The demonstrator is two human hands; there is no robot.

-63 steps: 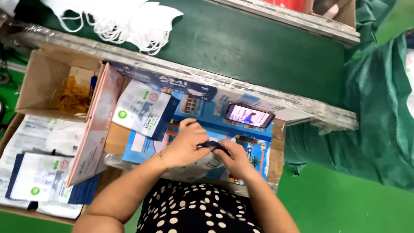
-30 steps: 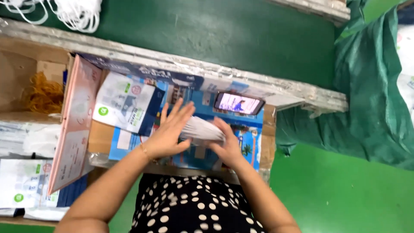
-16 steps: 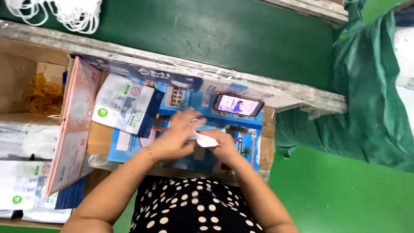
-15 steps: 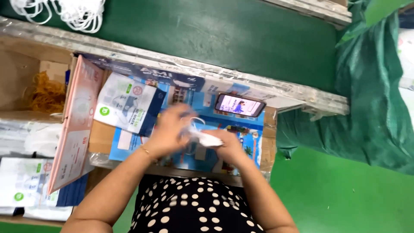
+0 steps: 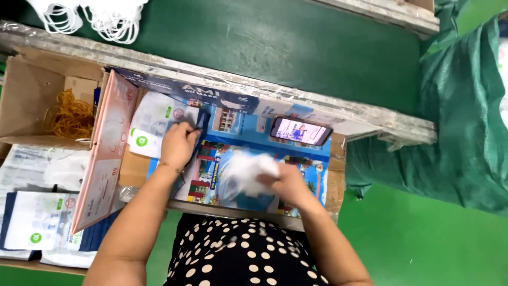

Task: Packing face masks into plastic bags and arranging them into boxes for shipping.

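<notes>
While the right hand (image 5: 288,182) grips a soft, crumpled bundle of white masks (image 5: 246,172), blurred so that no count can be made, the left hand (image 5: 179,144) closes its fingers on the edge of a flat, glossy pouch (image 5: 156,124), white with green round marks, near the far left corner of the worktop (image 5: 296,164). That worktop is a flat sheet with a colourful blue printed picture, laid over cardboard; the bundle sits above its near middle. One phone (image 5: 300,131) with a lit screen lies flat by the far edge, well apart from both hands. A pink cardboard lid (image 5: 103,159) stands tilted along the left edge, walling off a brown carton (image 5: 32,100) that holds a tangle of orange rubber bands (image 5: 69,114). More flat white pouches (image 5: 37,228) are stacked lower left, at least two showing. Loose white masks (image 5: 100,18) with ear loops lie heaped on the green surface beyond. Green crinkled sacking (image 5: 465,116) hangs at the right.
</notes>
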